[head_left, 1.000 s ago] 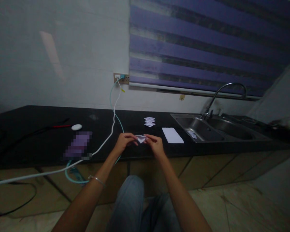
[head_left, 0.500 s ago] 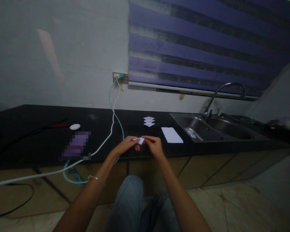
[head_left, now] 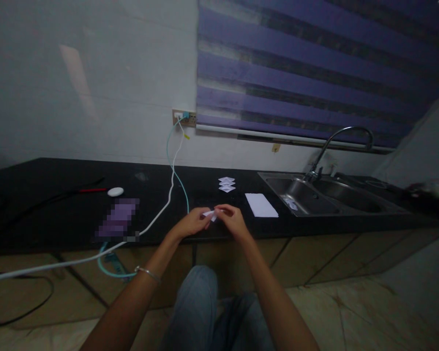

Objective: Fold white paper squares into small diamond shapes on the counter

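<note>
Between my two hands is a small folded piece of white paper (head_left: pixel 213 217), held just above the front of the black counter (head_left: pixel 149 180). My left hand (head_left: pixel 194 222) is closed on its left side, thumb and fingers pinching it. From the other side my right hand (head_left: pixel 232 220) grips it with thumb and forefinger. Parts of the paper are covered by my fingers. Behind my hands lie several folded white paper pieces (head_left: pixel 227 184), overlapping in a column. To the right is a stack of white paper sheets (head_left: pixel 261 205).
A double sink (head_left: pixel 296 214) with a curved tap (head_left: pixel 327 141) is at the right. On the left lie a blurred purple object (head_left: pixel 117 217), a white oval object (head_left: pixel 115 192) and a red stick (head_left: pixel 93 190). White cable (head_left: pixel 157 217) and teal cable (head_left: pixel 183 187) run from a wall socket (head_left: pixel 190 119).
The folded paper has changed shape and angle between my fingers; a narrow flap now points down. My right fingers have shifted slightly left over it. The pieces on the counter stay put.
</note>
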A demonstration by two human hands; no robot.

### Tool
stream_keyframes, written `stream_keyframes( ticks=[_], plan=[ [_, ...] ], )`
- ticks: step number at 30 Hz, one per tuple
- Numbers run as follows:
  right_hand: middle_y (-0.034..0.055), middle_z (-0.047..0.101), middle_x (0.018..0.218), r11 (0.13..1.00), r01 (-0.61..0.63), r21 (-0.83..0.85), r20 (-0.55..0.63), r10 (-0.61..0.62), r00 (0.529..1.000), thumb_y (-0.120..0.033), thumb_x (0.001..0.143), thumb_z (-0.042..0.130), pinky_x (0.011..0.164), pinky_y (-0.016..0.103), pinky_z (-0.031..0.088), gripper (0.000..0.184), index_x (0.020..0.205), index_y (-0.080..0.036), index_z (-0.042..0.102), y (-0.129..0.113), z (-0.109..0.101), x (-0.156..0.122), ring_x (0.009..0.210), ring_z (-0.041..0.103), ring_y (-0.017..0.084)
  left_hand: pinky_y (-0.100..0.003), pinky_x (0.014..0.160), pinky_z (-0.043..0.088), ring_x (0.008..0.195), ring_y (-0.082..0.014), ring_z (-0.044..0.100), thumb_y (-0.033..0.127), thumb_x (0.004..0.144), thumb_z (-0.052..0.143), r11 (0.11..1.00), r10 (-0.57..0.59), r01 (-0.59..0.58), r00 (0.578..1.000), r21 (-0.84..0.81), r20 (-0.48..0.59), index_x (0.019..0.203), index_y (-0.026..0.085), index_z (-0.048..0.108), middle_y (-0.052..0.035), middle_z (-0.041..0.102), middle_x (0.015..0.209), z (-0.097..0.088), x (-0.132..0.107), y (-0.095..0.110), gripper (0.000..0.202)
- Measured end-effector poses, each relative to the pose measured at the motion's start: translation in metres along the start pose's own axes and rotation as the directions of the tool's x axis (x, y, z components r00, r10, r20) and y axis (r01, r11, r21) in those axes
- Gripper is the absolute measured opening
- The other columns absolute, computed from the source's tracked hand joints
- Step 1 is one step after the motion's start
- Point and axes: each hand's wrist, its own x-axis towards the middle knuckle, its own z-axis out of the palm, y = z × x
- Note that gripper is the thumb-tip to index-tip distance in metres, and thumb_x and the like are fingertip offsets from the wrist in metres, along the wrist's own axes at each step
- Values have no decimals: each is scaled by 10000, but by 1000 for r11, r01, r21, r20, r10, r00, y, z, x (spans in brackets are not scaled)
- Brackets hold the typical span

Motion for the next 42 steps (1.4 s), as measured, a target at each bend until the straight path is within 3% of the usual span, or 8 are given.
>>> stream_keyframes(
  ticks=[5, 12, 19, 23, 26, 29, 35, 42],
  plan=[
    [57, 719, 742, 996, 44, -75, 40, -41, 998, -341, 678, 734, 663, 298, 487, 186, 755, -172, 742, 4, -1, 0, 691, 649, 198, -210, 519, 337, 506, -111, 462, 524, 875, 461, 999, 37, -38, 999, 4, 19, 612, 146, 586, -9, 547, 547, -2, -2, 4, 477],
    [67, 723, 711, 994, 33, -107, -48, -38, 998, -357, 673, 743, 642, 303, 472, 201, 730, -165, 751, 0, -4, -5, 647, 644, 199, -235, 610, 396, 549, -135, 543, 533, 911, 382, 997, -1, 5, 998, -80, 58, 561, 145, 601, -38, 607, 553, -7, -2, 13, 566],
    [40, 676, 643, 998, -43, -51, -101, 38, 994, -340, 657, 749, 606, 283, 441, 211, 728, -142, 732, -5, -1, -4, 594, 583, 164, -230, 541, 390, 451, -128, 519, 583, 918, 288, 996, -82, 81, 997, 34, 2, 599, 144, 601, -22, 573, 453, 0, 2, 0, 627],
    [-10, 596, 662, 1000, 19, 3, -146, -19, 989, -359, 671, 737, 589, 241, 407, 235, 750, -160, 639, -1, 1, 0, 598, 521, 121, -229, 538, 390, 456, -127, 518, 562, 931, 266, 993, -64, 71, 995, 93, -80, 559, 143, 585, -27, 579, 473, 1, 2, -4, 644],
    [-72, 431, 587, 998, 63, -16, -228, -64, 972, -371, 669, 736, 514, 204, 327, 314, 685, -194, 477, 5, 2, 2, 529, 398, 85, -237, 575, 412, 523, -140, 556, 535, 937, 273, 991, -51, 71, 984, 111, -173, 581, 136, 611, -45, 628, 566, 0, 3, -2, 633],
    [-85, 341, 555, 997, 64, -54, -159, -72, 985, -401, 709, 700, 483, 198, 274, 391, 633, -206, 369, 7, 2, 2, 500, 325, 75, -257, 651, 448, 662, -175, 618, 508, 931, 326, 994, -27, 45, 984, 98, -178, 740, 124, 678, -53, 688, 710, 0, 5, 0, 555],
    [-36, 500, 604, 996, -1, -92, 49, 6, 999, -484, 761, 625, 496, 218, 346, 354, 654, -194, 453, 0, 6, -1, 528, 464, 105, -330, 907, 444, 962, -223, 630, 451, 908, 443, 999, 25, -29, 996, -45, -82, 1015, 133, 700, -52, 721, 948, 0, 3, -1, 422],
    [-14, 566, 644, 982, 37, -184, 45, -29, 999, -379, 779, 606, 528, 218, 385, 234, 694, -189, 499, 7, 10, 1, 580, 523, 125, -347, 1007, 388, 1099, -219, 585, 369, 904, 480, 998, 48, -51, 994, -28, -100, 1150, 164, 647, -72, 657, 1181, 1, 3, -1, 361]
  ],
)
